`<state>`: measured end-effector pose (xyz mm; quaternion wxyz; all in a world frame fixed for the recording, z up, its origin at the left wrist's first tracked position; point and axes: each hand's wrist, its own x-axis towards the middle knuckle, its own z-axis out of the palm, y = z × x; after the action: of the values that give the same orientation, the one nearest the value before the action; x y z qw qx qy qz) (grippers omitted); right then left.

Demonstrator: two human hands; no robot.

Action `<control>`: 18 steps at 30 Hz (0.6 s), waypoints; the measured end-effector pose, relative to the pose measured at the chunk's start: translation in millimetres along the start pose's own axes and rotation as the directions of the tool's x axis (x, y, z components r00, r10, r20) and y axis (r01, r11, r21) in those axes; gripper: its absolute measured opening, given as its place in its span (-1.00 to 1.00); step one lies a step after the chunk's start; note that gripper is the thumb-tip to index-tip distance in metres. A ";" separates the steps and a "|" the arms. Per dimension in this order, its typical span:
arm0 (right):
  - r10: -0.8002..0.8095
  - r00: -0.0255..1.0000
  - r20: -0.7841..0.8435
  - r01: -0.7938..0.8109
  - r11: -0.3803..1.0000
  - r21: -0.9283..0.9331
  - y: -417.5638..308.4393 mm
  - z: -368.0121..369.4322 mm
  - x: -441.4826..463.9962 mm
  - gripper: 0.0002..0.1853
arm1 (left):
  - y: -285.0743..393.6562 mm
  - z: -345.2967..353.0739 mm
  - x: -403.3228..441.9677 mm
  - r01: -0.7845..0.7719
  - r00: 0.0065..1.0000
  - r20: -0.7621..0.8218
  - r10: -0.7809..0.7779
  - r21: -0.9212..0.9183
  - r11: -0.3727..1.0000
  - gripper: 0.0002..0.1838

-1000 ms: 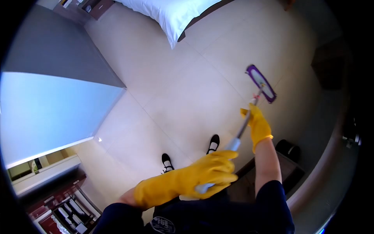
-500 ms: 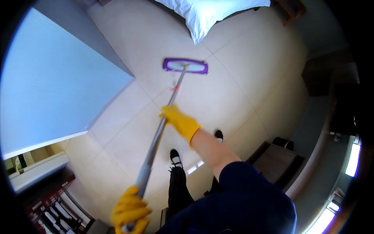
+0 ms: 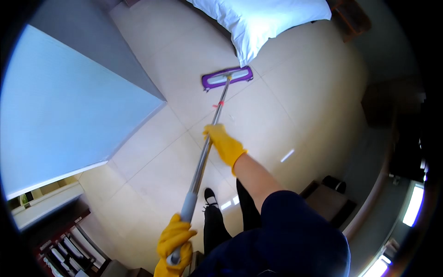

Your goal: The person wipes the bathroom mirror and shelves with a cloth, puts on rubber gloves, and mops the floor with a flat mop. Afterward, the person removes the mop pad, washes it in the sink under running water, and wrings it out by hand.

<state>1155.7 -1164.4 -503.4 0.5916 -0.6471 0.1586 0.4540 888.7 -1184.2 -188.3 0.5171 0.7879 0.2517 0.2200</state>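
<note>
A flat mop with a purple-edged head [image 3: 215, 81] lies on the tiled floor [image 3: 161, 159], just below the corner of the white bed sheet [image 3: 258, 23]. Its metal pole [image 3: 201, 167] slants down toward the lower left. My left hand [image 3: 175, 242], in a yellow glove, is wrapped around the grey grip at the pole's upper end. Farther down the pole, my right hand [image 3: 224, 144], also yellow-gloved, closes around the metal. A red tie [image 3: 220, 104] sits on the pole between my right hand and the mop head.
A blue-and-grey partition [image 3: 78, 97] stands at the left, above a low shelf [image 3: 50, 203] and a rack of items [image 3: 71, 254]. Dark furniture [image 3: 327, 201] lines the lower right. A wooden piece [image 3: 353, 18] is at the upper right. My shoe [image 3: 210, 196] shows near the bottom.
The mop head has swung from the right to the left, below the bed corner. My right hand has gone left with the pole, and my left hand has moved down and left. The view has shifted.
</note>
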 end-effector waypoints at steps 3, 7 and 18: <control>0.099 0.992 -0.073 -0.097 0.995 0.032 -79.9 -18.5 58.5 -0.84 | -17.8 56.0 71.5 -0.062 0.998 -0.019 0.061 -0.032 0.998 -0.80; 0.071 0.997 0.002 -0.071 0.997 0.043 -108.5 -6.0 39.7 -0.87 | 16.8 24.4 113.3 -0.060 0.998 0.002 0.061 -0.043 0.997 -0.89; 0.296 0.895 0.332 -0.199 0.934 -0.296 -79.6 96.5 28.5 -0.75 | 73.6 35.3 92.0 0.070 0.901 -0.433 -0.027 0.083 0.994 -0.74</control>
<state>1191.5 -1047.2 -465.2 0.4598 -0.5940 0.0659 0.6568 994.0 -1176.5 -125.2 0.4154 0.7371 0.3899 0.3635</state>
